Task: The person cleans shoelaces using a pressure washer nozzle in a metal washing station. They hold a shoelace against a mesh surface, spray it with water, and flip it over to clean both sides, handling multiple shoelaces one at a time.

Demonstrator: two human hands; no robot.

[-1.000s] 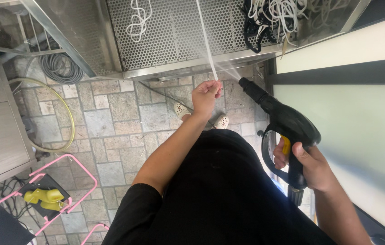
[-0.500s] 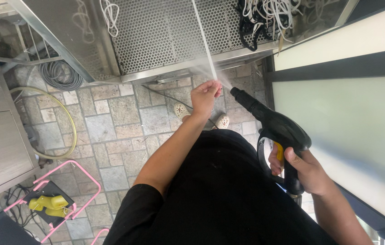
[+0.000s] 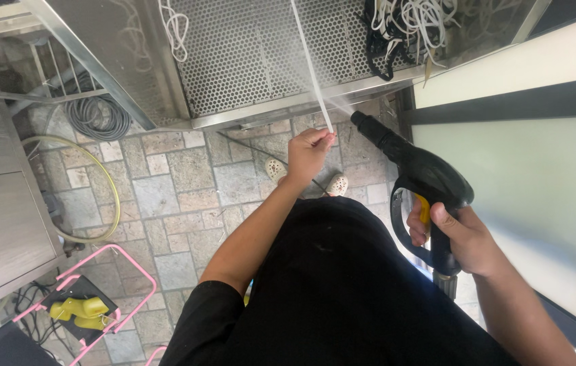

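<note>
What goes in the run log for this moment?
left hand: pinches white strip | right hand: grips spray gun | nozzle at perforated tray

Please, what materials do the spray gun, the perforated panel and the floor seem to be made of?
Spray gun: apparently black matte plastic, moulded shape, yellow trigger.
Perforated panel: likely stainless steel, grey sheen, regular round holes.
Floor: stone or concrete pavers, rough, mottled grey-brown, visible joints.
</note>
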